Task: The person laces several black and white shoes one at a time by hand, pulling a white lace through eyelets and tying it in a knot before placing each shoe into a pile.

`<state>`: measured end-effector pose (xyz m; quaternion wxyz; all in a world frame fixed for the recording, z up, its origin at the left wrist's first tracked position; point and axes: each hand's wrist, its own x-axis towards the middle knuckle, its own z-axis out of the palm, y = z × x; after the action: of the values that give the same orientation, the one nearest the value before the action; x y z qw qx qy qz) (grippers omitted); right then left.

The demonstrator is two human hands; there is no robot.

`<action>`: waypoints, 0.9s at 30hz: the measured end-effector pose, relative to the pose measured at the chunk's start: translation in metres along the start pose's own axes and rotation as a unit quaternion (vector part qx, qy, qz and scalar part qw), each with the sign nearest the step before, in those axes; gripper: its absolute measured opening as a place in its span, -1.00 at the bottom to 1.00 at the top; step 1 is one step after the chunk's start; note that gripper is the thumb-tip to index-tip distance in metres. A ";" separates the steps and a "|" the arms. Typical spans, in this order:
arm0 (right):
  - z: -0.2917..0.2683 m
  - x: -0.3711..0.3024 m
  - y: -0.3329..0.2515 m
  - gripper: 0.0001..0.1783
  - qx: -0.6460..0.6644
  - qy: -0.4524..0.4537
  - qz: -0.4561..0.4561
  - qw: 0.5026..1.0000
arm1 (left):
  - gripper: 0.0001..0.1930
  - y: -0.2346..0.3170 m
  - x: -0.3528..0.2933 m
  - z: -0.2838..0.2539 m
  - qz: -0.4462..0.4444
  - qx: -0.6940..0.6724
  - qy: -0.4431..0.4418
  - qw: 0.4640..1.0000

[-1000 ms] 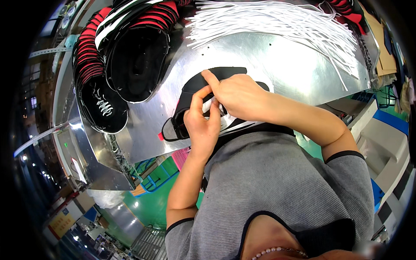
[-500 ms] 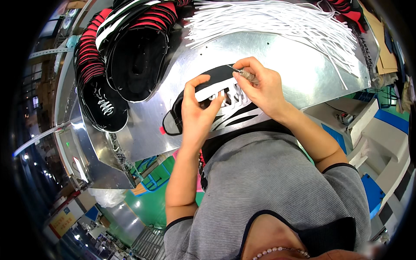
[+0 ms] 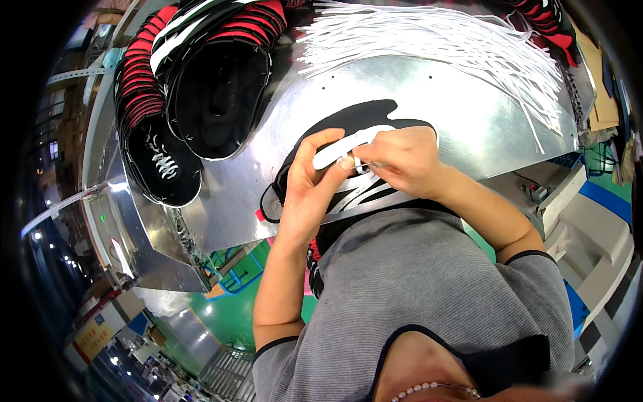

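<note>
A black shoe upper point(image 3: 358, 115) with white stripes lies on the metal table in front of me. My left hand point(image 3: 311, 177) is closed on it, thumb and fingers pinching the edge of its white eyelet strip point(image 3: 329, 154). Close beside, my right hand point(image 3: 410, 157) bends over the strip with its fingers pressed together. From those fingers a thin metal shaft points toward my left thumb, and the hand hides the tool's handle. Between the two hands show parts of a white shoelace point(image 3: 360, 166), mostly covered by fingers.
Many loose white shoelaces point(image 3: 429, 37) are spread along the far side of the metal table point(image 3: 462, 144). Stacked black and red shoe uppers point(image 3: 218, 94) stand at the far left, more point(image 3: 554, 33) at the far right. The table's near edge runs just before my body.
My right hand has come down from the upper's far edge to the eyelet strip, its tool's handle now hidden. The strip is now lifted and turned, and my left hand has shifted slightly right.
</note>
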<state>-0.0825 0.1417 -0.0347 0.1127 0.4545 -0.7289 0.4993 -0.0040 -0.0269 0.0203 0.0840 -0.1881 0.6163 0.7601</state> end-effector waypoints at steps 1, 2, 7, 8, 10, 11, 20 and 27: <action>-0.005 -0.002 -0.004 -0.74 0.003 -0.017 0.024 1.000 | -0.63 0.000 0.003 -0.001 0.009 0.004 0.003 1.000; -0.002 -0.006 -0.011 -0.77 0.046 0.041 -0.031 0.998 | -0.64 0.000 0.006 -0.002 0.018 0.008 0.006 1.000; -0.024 -0.012 -0.044 -0.80 0.205 -0.118 -0.005 0.972 | -0.70 -0.006 0.029 -0.008 0.053 0.065 0.044 0.995; -0.018 -0.011 -0.042 -0.82 0.147 -0.068 0.020 0.987 | -0.69 -0.007 0.030 -0.008 0.066 0.072 0.046 0.994; -0.004 -0.012 -0.026 -0.80 0.087 -0.051 0.095 0.990 | -0.67 -0.007 0.031 -0.008 0.091 0.086 0.050 0.991; -0.001 -0.014 -0.019 -0.80 0.097 -0.086 0.142 0.981 | -0.61 -0.002 0.027 -0.008 0.072 0.127 0.047 0.988; -0.034 -0.027 -0.037 -0.79 0.250 -0.068 0.416 0.872 | -0.51 -0.013 -0.036 -0.010 0.223 0.431 0.064 0.872; 0.004 -0.020 -0.035 -0.77 0.149 -0.037 0.424 0.893 | -0.44 -0.021 -0.024 0.004 0.279 0.402 0.102 0.866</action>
<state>-0.0423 0.1464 -0.0271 -0.2054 0.1315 -0.7733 0.5853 0.0245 -0.0154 0.0117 -0.1260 -0.0348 0.9005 0.4148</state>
